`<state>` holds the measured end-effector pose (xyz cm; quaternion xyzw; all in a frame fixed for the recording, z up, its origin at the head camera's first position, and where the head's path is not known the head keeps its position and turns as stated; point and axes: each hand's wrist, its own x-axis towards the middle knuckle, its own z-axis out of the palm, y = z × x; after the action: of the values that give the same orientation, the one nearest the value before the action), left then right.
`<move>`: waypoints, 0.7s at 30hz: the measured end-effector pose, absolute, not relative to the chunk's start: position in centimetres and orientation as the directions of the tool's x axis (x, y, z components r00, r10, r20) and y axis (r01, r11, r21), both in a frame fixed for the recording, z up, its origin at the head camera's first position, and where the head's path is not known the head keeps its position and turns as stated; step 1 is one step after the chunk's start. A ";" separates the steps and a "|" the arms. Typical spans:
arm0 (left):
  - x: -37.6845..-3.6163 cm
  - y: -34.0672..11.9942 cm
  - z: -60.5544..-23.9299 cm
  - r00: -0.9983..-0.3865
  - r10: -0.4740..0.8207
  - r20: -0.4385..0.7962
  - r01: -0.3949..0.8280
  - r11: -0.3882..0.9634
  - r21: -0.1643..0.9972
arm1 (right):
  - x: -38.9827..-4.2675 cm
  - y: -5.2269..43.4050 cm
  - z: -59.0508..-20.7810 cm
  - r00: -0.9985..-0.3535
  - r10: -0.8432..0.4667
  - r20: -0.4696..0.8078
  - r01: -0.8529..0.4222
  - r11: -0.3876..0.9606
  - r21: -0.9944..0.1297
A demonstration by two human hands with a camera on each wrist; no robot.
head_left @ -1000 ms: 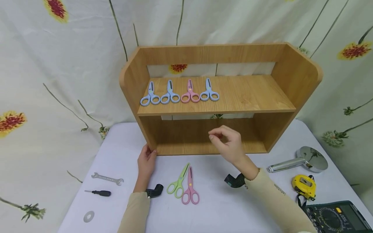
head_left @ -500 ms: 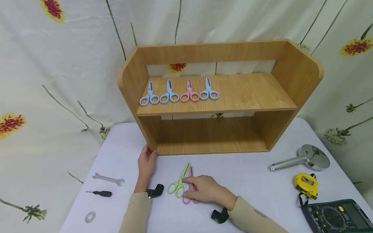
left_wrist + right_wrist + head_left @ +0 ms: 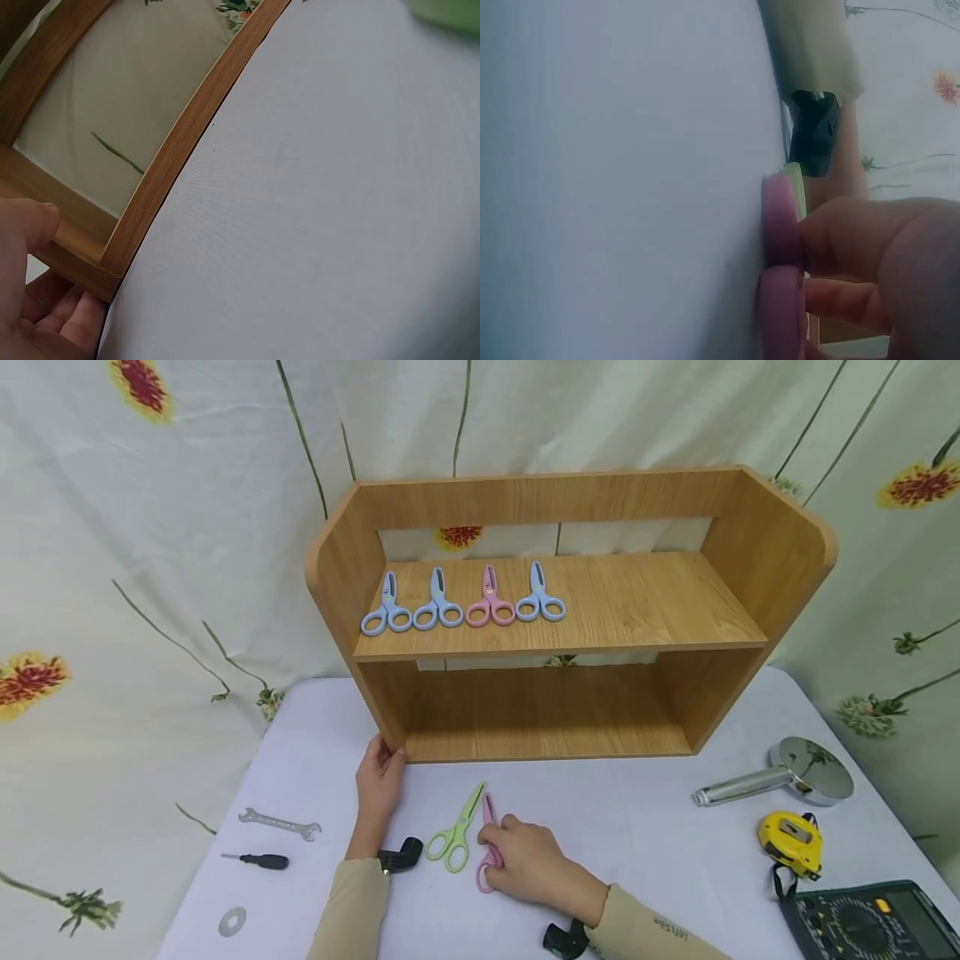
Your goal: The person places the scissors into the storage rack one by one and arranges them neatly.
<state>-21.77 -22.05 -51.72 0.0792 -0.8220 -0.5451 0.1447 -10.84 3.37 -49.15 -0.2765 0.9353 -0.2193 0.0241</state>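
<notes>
My left hand (image 3: 380, 787) holds the lower left corner of a wooden shelf (image 3: 645, 602); in the left wrist view its thumb and fingers lie on either side of the panel (image 3: 75, 274). On the white table my right hand (image 3: 531, 862) pinches pink scissors (image 3: 488, 811) at the handles. Those pink handles (image 3: 780, 221) fill the middle of the right wrist view, with thumb and finger against them. Just left lie green scissors (image 3: 458, 832), points away. Along the upper board several scissors stand in a row: blue (image 3: 388, 607), blue (image 3: 438, 602), pink (image 3: 490, 602) and blue (image 3: 538, 596).
At the left lie a wrench (image 3: 279, 822), a screwdriver (image 3: 264, 861) and a washer (image 3: 232, 922). On the right are a shower head (image 3: 808, 771), a yellow tape measure (image 3: 790, 843) and a multimeter (image 3: 862, 918). A flowered cloth (image 3: 187, 568) hangs behind.
My right hand has come down from in front of the lower shelf to the pink scissors and taken hold of them. The green scissors sit slightly further left. My left hand stays put.
</notes>
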 end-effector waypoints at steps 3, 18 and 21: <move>-21.8 -22.1 -51.7 -0.947 -0.286 0.146 0.023 0.393 0.919 | -10.7 3.4 -49.0 -0.853 -0.517 0.076 -0.500 0.765 -0.407; -21.7 -22.1 -51.9 -0.949 -0.286 0.136 0.010 0.404 0.915 | -12.5 5.2 -49.2 -0.821 -0.570 0.017 -0.438 0.610 -0.660; -21.8 -22.1 -51.8 -0.950 -0.283 0.131 0.005 0.405 0.914 | -12.8 5.3 -49.3 -0.821 -0.571 0.016 -0.417 0.579 -0.701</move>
<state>-21.77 -22.12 -51.80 0.0838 -0.8275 -0.5388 0.1336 -12.82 5.33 -49.30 -0.2800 0.8822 -0.3633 0.1064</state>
